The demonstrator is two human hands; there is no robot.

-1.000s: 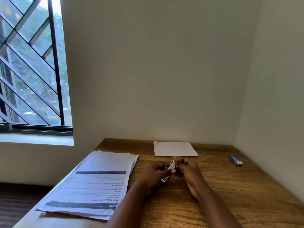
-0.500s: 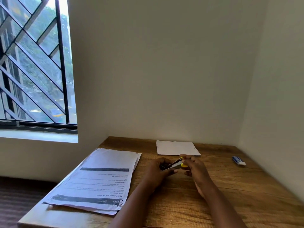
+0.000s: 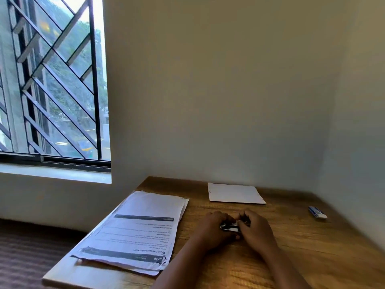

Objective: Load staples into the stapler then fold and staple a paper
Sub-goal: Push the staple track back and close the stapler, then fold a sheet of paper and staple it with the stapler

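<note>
Now we hold the stapler [image 3: 230, 226] in both hands, left hand [image 3: 212, 228] and right hand [image 3: 255, 229] fingers clamped around it; loading staples seems underway, closing it likely next

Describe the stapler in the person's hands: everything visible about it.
The stapler is small, dark and shiny, metal by the look of it, with a pale glint along its top. It lies roughly level just above the wooden table, between the stack of printed papers and the blue-and-white box. The left hand grips one end and the right hand curls round the other, so most of it is hidden. Whether it is open or loaded cannot be told.
</note>
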